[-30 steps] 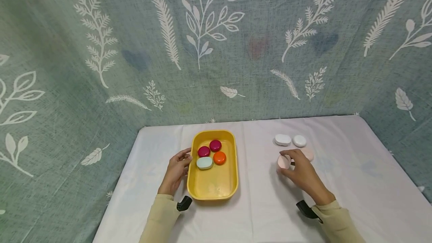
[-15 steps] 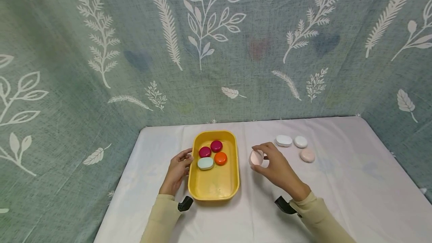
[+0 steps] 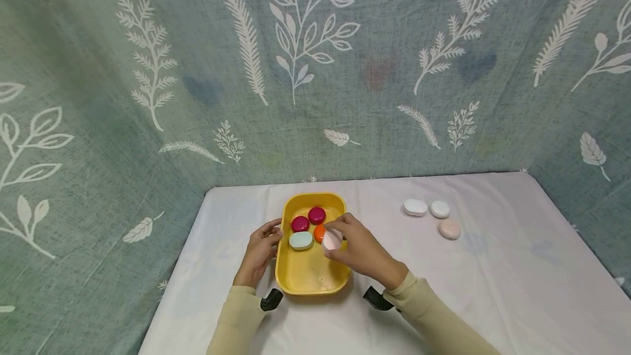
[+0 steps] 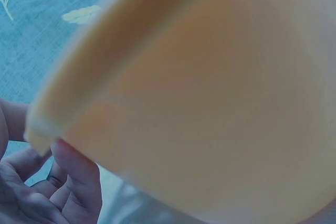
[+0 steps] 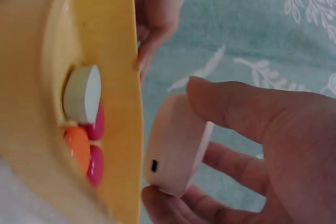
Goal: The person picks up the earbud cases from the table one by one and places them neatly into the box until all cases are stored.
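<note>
My right hand [image 3: 367, 251] holds a pale pink bar of soap [image 3: 332, 240] between thumb and fingers, over the right part of a yellow tray [image 3: 308, 281]. In the right wrist view this soap [image 5: 178, 140] is tilted on edge and bears a small dark mark. My left hand [image 3: 258, 253] holds the tray's left side, its fingertips at the rim; the left wrist view shows thumb and fingers around the rim [image 4: 79, 82]. Inside the tray lie two magenta soaps [image 3: 300, 224], a pale mint soap [image 3: 301, 241] and an orange soap [image 3: 319, 233], partly hidden.
On the white-covered table [image 3: 394, 338], right of the tray, lie a white oblong soap [image 3: 415, 207], a round white soap [image 3: 440, 210] and a pale pink soap [image 3: 449, 229]. A green leaf-patterned cloth [image 3: 296, 141] hangs behind and at both sides.
My right hand has carried the pale pink soap leftward from beside the other soaps to over the tray. My left hand stays at the tray's left side.
</note>
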`<state>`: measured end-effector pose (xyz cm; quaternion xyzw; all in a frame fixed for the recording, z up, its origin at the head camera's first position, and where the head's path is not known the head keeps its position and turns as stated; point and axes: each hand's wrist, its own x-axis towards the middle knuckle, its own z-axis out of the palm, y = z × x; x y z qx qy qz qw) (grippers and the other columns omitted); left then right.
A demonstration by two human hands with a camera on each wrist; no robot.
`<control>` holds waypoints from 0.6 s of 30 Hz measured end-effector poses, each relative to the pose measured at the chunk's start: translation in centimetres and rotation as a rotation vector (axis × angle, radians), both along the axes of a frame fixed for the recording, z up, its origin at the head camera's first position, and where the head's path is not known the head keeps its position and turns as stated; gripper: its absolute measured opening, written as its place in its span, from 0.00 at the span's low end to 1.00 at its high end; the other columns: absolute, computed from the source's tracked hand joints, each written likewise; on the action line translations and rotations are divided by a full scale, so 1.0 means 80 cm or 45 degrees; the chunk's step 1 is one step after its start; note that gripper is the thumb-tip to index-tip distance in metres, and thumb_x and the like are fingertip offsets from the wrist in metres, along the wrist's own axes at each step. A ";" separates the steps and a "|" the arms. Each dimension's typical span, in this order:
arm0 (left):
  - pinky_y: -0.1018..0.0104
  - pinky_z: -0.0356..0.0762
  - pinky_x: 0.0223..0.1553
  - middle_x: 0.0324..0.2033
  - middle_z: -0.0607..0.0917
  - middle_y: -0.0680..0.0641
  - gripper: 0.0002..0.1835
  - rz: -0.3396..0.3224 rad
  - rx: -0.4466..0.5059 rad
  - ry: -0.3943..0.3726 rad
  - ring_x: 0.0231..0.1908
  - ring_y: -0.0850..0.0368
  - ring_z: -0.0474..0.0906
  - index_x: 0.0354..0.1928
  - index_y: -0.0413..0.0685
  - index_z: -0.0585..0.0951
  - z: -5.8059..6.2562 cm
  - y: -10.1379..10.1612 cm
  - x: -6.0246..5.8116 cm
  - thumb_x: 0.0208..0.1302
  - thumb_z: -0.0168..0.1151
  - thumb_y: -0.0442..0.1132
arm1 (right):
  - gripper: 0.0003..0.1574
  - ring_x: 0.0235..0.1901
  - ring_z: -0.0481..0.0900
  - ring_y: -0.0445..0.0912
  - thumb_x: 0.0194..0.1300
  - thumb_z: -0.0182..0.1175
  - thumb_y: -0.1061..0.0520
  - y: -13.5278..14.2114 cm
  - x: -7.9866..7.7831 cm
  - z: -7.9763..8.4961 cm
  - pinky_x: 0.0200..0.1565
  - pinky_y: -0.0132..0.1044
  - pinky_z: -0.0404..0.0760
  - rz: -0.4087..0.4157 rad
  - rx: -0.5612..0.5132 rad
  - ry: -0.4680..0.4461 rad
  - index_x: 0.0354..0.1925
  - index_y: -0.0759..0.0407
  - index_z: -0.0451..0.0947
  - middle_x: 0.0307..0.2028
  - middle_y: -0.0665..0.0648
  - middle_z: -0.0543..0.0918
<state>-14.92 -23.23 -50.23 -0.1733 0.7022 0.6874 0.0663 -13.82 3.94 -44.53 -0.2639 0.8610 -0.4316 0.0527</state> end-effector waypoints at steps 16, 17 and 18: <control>0.70 0.74 0.27 0.47 0.75 0.46 0.22 0.011 -0.002 0.018 0.28 0.61 0.71 0.71 0.42 0.76 -0.003 0.001 0.000 0.79 0.57 0.32 | 0.26 0.42 0.78 0.52 0.57 0.81 0.58 -0.058 -0.007 -0.009 0.46 0.44 0.84 0.067 0.188 -0.040 0.50 0.66 0.82 0.46 0.63 0.80; 0.70 0.74 0.27 0.47 0.75 0.46 0.22 0.013 -0.003 0.018 0.29 0.61 0.71 0.71 0.42 0.76 -0.003 0.001 0.000 0.79 0.57 0.32 | 0.26 0.42 0.79 0.52 0.57 0.81 0.57 -0.060 -0.007 -0.010 0.47 0.44 0.84 0.066 0.204 -0.050 0.50 0.66 0.82 0.46 0.63 0.81; 0.71 0.74 0.27 0.47 0.75 0.46 0.22 0.013 -0.004 0.019 0.29 0.61 0.71 0.71 0.42 0.76 -0.003 0.001 0.000 0.79 0.57 0.32 | 0.26 0.42 0.79 0.52 0.57 0.81 0.57 -0.062 -0.008 -0.011 0.47 0.44 0.84 0.065 0.216 -0.063 0.49 0.66 0.82 0.46 0.63 0.81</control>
